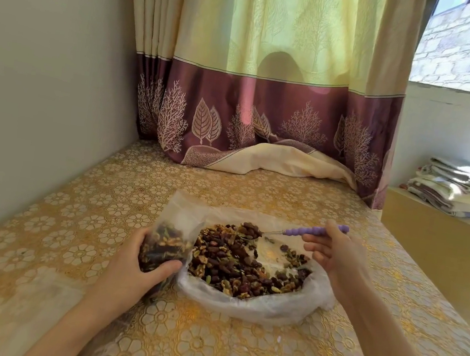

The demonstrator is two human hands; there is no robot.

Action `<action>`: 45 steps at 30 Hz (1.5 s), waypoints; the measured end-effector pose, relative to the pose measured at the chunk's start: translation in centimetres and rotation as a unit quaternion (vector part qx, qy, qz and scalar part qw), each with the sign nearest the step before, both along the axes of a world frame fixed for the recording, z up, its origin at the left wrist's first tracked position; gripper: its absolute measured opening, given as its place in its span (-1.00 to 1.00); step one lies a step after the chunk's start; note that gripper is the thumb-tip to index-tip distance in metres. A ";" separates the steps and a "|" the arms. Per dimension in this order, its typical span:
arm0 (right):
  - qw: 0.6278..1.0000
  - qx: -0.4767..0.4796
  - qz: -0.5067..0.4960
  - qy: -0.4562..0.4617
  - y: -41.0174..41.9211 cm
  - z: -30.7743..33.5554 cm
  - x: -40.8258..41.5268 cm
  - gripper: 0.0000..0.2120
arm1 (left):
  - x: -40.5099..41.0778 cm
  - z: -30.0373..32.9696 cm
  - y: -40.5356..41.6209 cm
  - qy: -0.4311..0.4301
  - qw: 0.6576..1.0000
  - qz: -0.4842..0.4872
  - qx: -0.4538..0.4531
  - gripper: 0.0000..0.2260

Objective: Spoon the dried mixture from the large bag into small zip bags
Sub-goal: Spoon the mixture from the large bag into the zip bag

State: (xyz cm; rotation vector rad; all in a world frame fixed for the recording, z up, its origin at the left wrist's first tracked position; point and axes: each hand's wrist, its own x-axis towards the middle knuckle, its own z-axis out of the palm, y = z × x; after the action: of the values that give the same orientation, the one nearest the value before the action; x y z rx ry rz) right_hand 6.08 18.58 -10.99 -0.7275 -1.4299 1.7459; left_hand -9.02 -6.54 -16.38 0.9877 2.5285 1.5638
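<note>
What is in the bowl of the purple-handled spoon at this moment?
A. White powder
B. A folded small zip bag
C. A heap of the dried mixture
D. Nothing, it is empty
C: the spoon, held by the right hand, carries a heap of the dried mixture above the large bag, while the left hand grips the small zip bag.

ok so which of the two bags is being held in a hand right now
The small zip bag, gripped by the left hand. The large bag lies open on the table, untouched.
</note>
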 end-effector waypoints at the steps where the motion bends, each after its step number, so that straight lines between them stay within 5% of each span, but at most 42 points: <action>1: 1.000 0.004 0.007 0.010 -0.1 0.4 -0.1 -0.57 | 0.0 0.0 0.0 0.000 1.000 0.000 -0.001 -0.58; 9: 0.997 0.026 0.042 0.066 -2.5 4.4 -2.2 -0.57 | 0.1 0.1 -0.1 0.008 1.000 0.001 -0.008 -0.55; 25: 0.918 0.357 0.137 0.109 -8.7 5.9 -4.5 -0.68 | -0.1 0.3 -0.2 -0.068 0.997 0.003 0.043 -0.58; 30: 0.928 0.322 0.119 0.143 -8.0 5.8 -3.9 -0.69 | 0.0 0.4 -0.2 -0.071 0.996 0.011 0.054 -0.59; 36: 0.971 0.163 0.057 0.168 -5.7 4.6 -3.0 -0.64 | 0.1 0.6 -0.3 -0.101 0.986 0.017 0.134 -0.67; 45: 0.978 0.193 -0.083 0.009 -0.8 -0.4 -1.2 -0.63 | 0.3 0.9 -0.4 -0.126 0.978 -0.025 0.163 -0.56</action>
State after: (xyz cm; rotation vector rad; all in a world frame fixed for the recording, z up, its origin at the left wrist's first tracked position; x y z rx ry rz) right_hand 4.92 17.82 -11.36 -0.5977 -1.5857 1.2924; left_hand -8.76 -6.96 -15.51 0.8037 2.1082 1.9888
